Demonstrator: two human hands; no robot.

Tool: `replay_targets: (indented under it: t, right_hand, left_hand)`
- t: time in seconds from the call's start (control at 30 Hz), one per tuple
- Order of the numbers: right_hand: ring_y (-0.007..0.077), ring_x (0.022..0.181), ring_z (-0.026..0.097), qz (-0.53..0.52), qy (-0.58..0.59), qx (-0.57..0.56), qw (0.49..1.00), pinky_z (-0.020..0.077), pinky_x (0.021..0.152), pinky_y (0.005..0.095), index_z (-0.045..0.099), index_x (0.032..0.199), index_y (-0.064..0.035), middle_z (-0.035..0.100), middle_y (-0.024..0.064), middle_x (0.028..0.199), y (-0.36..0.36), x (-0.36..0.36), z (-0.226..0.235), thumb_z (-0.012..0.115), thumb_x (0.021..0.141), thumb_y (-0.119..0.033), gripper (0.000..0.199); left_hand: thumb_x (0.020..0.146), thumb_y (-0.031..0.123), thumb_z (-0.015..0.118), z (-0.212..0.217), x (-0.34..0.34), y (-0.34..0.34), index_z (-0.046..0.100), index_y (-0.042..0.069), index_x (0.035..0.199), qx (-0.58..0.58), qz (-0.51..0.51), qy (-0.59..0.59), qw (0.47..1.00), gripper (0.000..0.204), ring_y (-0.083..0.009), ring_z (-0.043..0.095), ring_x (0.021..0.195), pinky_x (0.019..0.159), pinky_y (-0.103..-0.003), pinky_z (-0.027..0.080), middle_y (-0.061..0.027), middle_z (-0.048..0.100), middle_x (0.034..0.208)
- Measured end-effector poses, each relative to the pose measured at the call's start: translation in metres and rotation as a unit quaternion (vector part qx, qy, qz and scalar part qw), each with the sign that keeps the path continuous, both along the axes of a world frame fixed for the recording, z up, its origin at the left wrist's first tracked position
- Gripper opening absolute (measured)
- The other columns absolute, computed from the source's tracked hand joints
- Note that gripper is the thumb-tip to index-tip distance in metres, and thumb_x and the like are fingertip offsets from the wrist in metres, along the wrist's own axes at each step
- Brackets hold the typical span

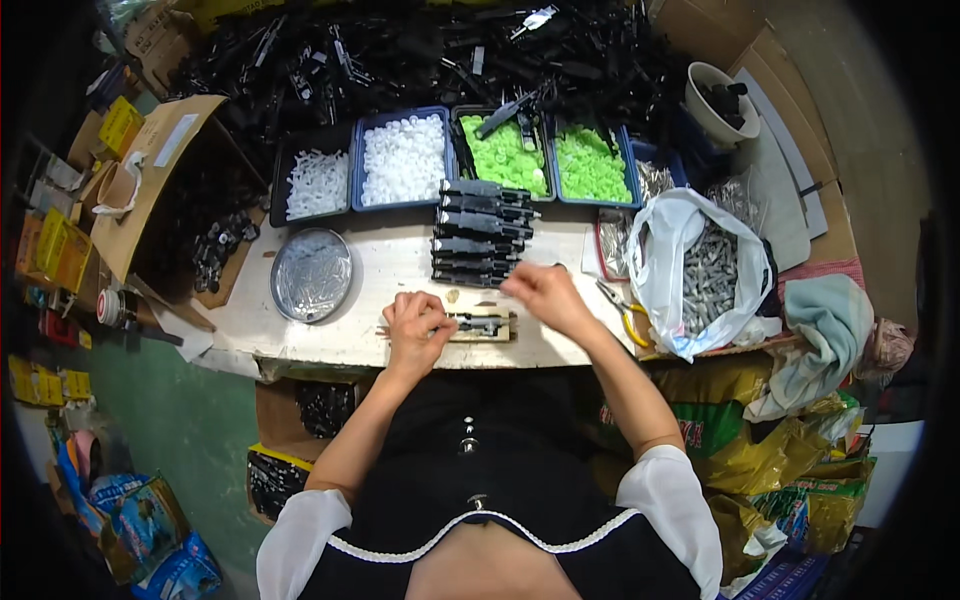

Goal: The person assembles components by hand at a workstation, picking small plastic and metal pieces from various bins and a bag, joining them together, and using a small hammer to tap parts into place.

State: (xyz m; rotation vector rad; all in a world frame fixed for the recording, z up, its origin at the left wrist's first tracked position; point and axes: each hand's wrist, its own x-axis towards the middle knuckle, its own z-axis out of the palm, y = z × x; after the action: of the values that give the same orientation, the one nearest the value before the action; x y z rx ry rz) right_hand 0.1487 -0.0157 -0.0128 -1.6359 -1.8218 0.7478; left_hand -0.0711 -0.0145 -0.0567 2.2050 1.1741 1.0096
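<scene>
A small pale block [497, 336] lies near the front edge of the table, with a dark grey mechanical part [478, 324] set on it. My left hand [412, 325] is at the block's left end, thumb and fingers pinched together at the part; what lies between the fingertips is hidden. Up and to the right of the block, my right hand [545, 295] is raised with its fingers drawn together. Anything in that pinch is too small to make out. Beyond both hands, a row of black plastic assemblies [482, 235] lies side by side, close to my right fingertips.
Bins of white pieces [403, 158] and green pieces [594, 165] line the back, before a black heap [420, 50]. A round metal tin [312, 275] stands left. Yellow-handled pliers [634, 322] and a plastic bag of grey parts [712, 275] lie right. A cardboard box [150, 190] borders the left.
</scene>
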Motion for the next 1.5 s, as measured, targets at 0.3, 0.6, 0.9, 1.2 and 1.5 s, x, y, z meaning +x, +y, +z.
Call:
replay_targets:
  t: [0.3,0.6,0.9,1.2,1.5]
  right_hand:
    - [0.0238,0.084,0.049,-0.082,-0.313,0.321,0.89,0.0386,0.07,0.0367,0.06,0.089,-0.0107,0.055,0.0042,0.087,0.165,0.063,0.025,0.053,0.069,-0.003,0.023]
    - [0.0207,0.093,0.044,-0.015,-0.461,0.363,0.81,0.0302,0.082,0.0468,0.059,0.09,-0.0201,0.053,-0.0024,0.091,0.219,0.045,0.015,0.056,0.068,-0.012,0.024]
    - [0.021,0.079,0.054,0.007,0.088,0.237,0.967,0.0417,0.069,0.0288,0.059,0.097,-0.0041,0.055,0.0081,0.088,0.086,0.016,0.034,0.063,0.073,-0.014,0.026]
    - [0.0222,0.083,0.043,0.088,-0.104,0.18,0.974,0.0289,0.072,0.0365,0.057,0.094,-0.0091,0.048,0.0047,0.086,-0.034,-0.064,-0.013,0.066,0.065,-0.011,0.03]
    - [0.0224,0.085,0.042,0.112,-0.133,0.178,0.969,0.0284,0.072,0.038,0.058,0.095,-0.0083,0.047,0.0053,0.086,-0.02,-0.079,-0.019,0.066,0.065,-0.01,0.031]
  left_hand:
    - [0.06,0.011,0.068,0.004,0.001,-0.002,0.061,0.012,0.062,-0.014,0.0,-0.007,1.0,0.007,-0.0189,0.043,0.084,0.075,-0.034,0.025,0.0014,0.051,0.078]
    - [0.062,0.013,0.067,-0.009,-0.001,-0.001,0.06,0.011,0.063,0.016,0.009,0.019,1.0,0.008,-0.0203,0.044,0.087,0.075,-0.035,0.026,0.0001,0.053,0.084]
    - [0.062,0.012,0.069,0.004,-0.01,0.0,0.062,0.01,0.087,-0.002,0.018,-0.037,0.999,0.027,-0.0198,0.045,0.092,0.08,-0.032,0.027,-0.0016,0.053,0.094]
    - [0.063,0.007,0.07,0.002,-0.045,-0.015,0.059,0.004,0.101,0.004,0.047,-0.059,0.997,0.039,-0.0203,0.047,0.093,0.07,-0.027,0.046,-0.0076,0.054,0.099]
    - [0.064,0.01,0.07,-0.001,-0.043,-0.004,0.06,0.006,0.101,0.022,0.041,-0.06,0.997,0.039,-0.0211,0.048,0.091,0.078,-0.031,0.039,-0.0061,0.058,0.096]
